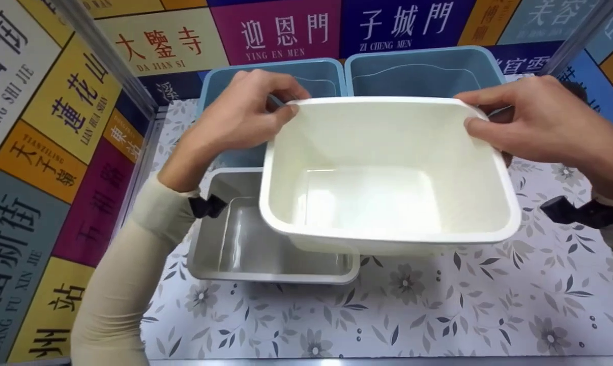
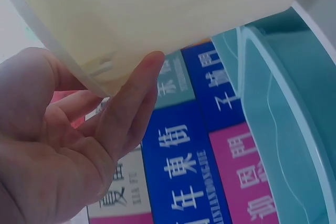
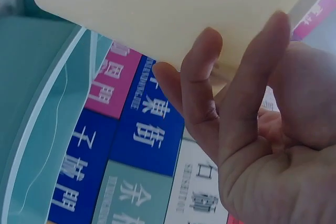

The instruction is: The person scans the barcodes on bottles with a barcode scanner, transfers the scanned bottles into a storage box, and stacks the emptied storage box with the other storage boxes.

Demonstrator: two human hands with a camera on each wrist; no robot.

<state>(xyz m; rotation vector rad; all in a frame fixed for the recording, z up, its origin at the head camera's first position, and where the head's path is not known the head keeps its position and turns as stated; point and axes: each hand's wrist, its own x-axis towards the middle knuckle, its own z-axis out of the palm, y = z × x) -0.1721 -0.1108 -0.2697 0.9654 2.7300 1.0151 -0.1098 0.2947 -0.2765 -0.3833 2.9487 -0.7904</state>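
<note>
A white plastic tub (image 1: 382,134) is held up in the air, tilted so that its bare inside faces the head camera. My left hand (image 1: 247,109) pinches its far left corner, thumb on the inner side of the rim. At the far right corner, my right hand (image 1: 530,119) grips the rim in the same way. The left wrist view shows the left fingers (image 2: 131,98) against the tub's outer wall (image 2: 173,14). Fingers of the right hand (image 3: 199,77) likewise lie along the outside in the right wrist view. The tub partly covers a grey bin (image 1: 275,277) below it.
Two blue bins, one left (image 1: 286,63) and one right (image 1: 423,76), stand side by side at the back. A flower-patterned cloth (image 1: 408,315) covers the table. Panels with Chinese lettering (image 1: 286,30) enclose the back and sides.
</note>
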